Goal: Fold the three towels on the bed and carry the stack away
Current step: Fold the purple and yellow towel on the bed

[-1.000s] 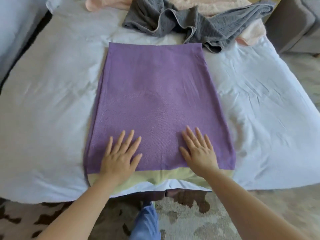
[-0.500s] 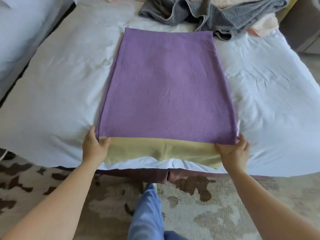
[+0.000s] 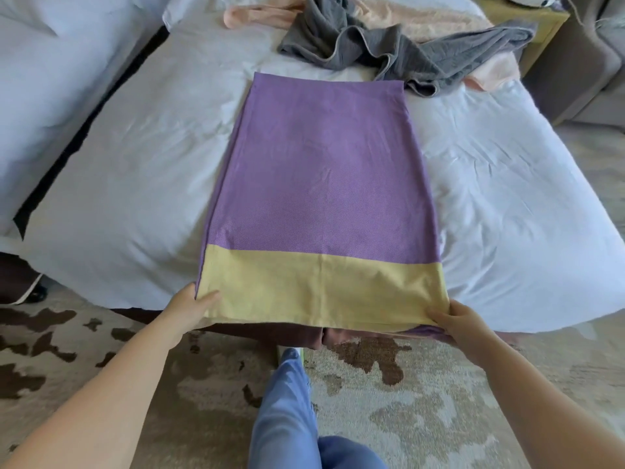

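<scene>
Now your left hand (image 3: pixel 189 308) pinches the lower-left corner of the purple towel (image 3: pixel 324 170), thumb on top of its yellow band and the other fingers hidden beneath, while your right hand (image 3: pixel 463 319) pinches the lower-right corner the same way. That towel lies flat on the bed (image 3: pixel 135 181) at the centre of the frame. Along the top, the grey towel (image 3: pixel 372 52) lies crumpled over the peach towel (image 3: pixel 422 25).

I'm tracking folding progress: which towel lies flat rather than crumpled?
The purple towel with the yellow band, spread smooth; the grey towel and the peach towel lie crumpled beyond it.
</scene>
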`<action>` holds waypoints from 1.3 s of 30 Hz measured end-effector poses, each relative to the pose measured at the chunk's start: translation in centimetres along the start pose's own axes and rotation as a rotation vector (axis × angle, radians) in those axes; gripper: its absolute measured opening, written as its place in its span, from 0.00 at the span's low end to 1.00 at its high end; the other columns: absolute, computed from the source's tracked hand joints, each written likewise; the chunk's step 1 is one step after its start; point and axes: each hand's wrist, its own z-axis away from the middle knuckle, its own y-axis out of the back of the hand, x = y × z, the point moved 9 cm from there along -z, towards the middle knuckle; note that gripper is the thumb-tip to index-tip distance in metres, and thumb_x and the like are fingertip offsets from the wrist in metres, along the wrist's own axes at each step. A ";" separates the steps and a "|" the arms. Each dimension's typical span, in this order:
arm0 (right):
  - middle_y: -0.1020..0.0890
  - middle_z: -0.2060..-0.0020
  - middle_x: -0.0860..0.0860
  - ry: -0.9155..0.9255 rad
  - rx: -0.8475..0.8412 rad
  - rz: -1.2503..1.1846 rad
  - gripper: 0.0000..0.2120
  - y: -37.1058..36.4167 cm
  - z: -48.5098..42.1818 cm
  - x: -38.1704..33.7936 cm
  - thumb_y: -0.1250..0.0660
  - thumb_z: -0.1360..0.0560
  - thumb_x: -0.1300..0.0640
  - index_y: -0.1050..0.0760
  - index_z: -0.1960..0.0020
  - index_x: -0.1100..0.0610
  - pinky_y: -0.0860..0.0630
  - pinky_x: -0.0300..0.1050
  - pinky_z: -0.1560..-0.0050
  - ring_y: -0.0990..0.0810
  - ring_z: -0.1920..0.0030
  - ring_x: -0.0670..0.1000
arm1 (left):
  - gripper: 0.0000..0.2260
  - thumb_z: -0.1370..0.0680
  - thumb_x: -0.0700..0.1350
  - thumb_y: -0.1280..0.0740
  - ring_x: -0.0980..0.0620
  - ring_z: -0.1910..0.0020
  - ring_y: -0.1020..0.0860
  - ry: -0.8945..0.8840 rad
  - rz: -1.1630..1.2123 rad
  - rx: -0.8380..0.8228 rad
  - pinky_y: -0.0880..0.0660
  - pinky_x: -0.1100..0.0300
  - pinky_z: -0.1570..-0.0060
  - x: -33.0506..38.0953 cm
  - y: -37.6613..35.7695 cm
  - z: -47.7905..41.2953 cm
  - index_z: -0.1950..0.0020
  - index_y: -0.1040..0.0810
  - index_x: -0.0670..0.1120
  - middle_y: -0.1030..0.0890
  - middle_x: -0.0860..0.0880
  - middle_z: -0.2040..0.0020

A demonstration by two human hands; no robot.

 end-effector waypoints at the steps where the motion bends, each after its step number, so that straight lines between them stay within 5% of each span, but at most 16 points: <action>1: 0.18 0.56 0.57 0.016 0.029 -0.003 0.11 0.8 0.8 -0.7 0.32 0.25 0.59 0.25 0.44 0.59 0.20 0.42 0.64 0.19 0.61 0.54 | 0.14 0.21 0.48 0.34 0.46 0.44 0.22 -0.012 0.039 0.020 0.20 0.51 0.53 0.9 0.7 0.6 0.37 0.27 0.48 0.22 0.47 0.41; 6: 0.21 0.65 0.56 0.136 0.161 -0.143 0.11 4.6 2.8 -8.2 0.28 0.28 0.58 0.24 0.48 0.51 0.24 0.37 0.73 0.21 0.67 0.52 | 0.13 0.22 0.44 0.32 0.51 0.63 0.25 -0.165 0.325 0.186 0.26 0.63 0.72 9.0 4.8 2.8 0.40 0.30 0.45 0.23 0.44 0.53; 9: 0.22 0.65 0.55 0.212 0.200 -0.262 0.07 6.2 2.2 -14.8 0.27 0.28 0.58 0.23 0.52 0.52 0.24 0.36 0.73 0.22 0.69 0.50 | 0.03 0.21 0.40 0.35 0.55 0.67 0.23 -0.255 0.517 0.173 0.24 0.66 0.72 16.5 5.9 3.1 0.50 0.27 0.47 0.24 0.46 0.60; 16: 0.15 0.66 0.52 0.252 0.187 -0.535 0.10 7.0 -5.0 -29.3 0.26 0.30 0.53 0.17 0.60 0.61 0.23 0.32 0.63 0.17 0.63 0.45 | 0.06 0.21 0.37 0.36 0.59 0.68 0.19 -0.251 0.717 0.077 0.20 0.67 0.62 31.4 6.5 -3.4 0.57 0.25 0.45 0.18 0.52 0.70; 19: 0.15 0.60 0.53 0.326 0.095 -0.385 0.11 5.9 -9.2 -35.7 0.24 0.36 0.53 0.15 0.59 0.59 0.23 0.36 0.56 0.18 0.58 0.47 | 0.11 0.24 0.30 0.38 0.55 0.61 0.20 -0.256 0.565 0.060 0.21 0.65 0.58 36.3 6.2 -9.1 0.53 0.25 0.45 0.19 0.48 0.61; 21: 0.17 0.62 0.53 0.331 0.063 -0.202 0.08 4.8 -13.0 -38.6 0.25 0.34 0.64 0.16 0.55 0.61 0.25 0.37 0.57 0.20 0.61 0.47 | 0.14 0.26 0.27 0.36 0.50 0.55 0.22 -0.307 0.336 0.073 0.24 0.59 0.49 39.0 5.7 -13.7 0.50 0.23 0.45 0.21 0.44 0.54; 23: 0.20 0.69 0.52 0.294 0.167 -0.037 0.12 4.8 -17.3 -40.3 0.31 0.33 0.73 0.17 0.56 0.59 0.28 0.39 0.67 0.25 0.69 0.49 | 0.12 0.27 0.30 0.32 0.47 0.54 0.22 -0.335 0.136 0.126 0.26 0.51 0.43 41.4 5.4 -18.3 0.48 0.22 0.44 0.20 0.43 0.51; 28: 0.25 0.67 0.52 0.305 0.461 0.105 0.10 5.5 -25.6 -44.7 0.36 0.29 0.68 0.21 0.57 0.55 0.37 0.34 0.82 0.31 0.72 0.51 | 0.04 0.25 0.44 0.31 0.46 0.58 0.23 -0.337 -0.040 0.312 0.22 0.49 0.50 45.5 5.9 -27.7 0.53 0.24 0.47 0.23 0.51 0.60; 32: 0.22 0.57 0.54 0.258 0.444 0.134 0.10 5.5 -31.9 -47.4 0.34 0.28 0.62 0.20 0.51 0.51 0.32 0.40 0.69 0.26 0.61 0.53 | 0.07 0.25 0.47 0.31 0.48 0.58 0.26 -0.373 -0.141 0.361 0.31 0.59 0.57 49.0 5.1 -33.5 0.53 0.23 0.44 0.24 0.49 0.59; 37: 0.22 0.65 0.52 0.146 0.341 0.023 0.09 3.9 -40.5 -49.1 0.34 0.28 0.66 0.20 0.55 0.54 0.28 0.44 0.58 0.26 0.62 0.51 | 0.07 0.23 0.47 0.33 0.48 0.54 0.26 -0.315 -0.147 0.388 0.33 0.57 0.55 50.5 4.0 -40.4 0.50 0.25 0.45 0.25 0.48 0.52; 39: 0.23 0.64 0.53 0.119 0.316 0.018 0.08 3.2 -43.3 -49.2 0.34 0.28 0.65 0.20 0.56 0.53 0.28 0.44 0.60 0.27 0.63 0.51 | 0.08 0.22 0.48 0.36 0.48 0.52 0.26 -0.265 -0.161 0.380 0.32 0.56 0.54 50.3 3.5 -42.9 0.46 0.26 0.46 0.24 0.49 0.50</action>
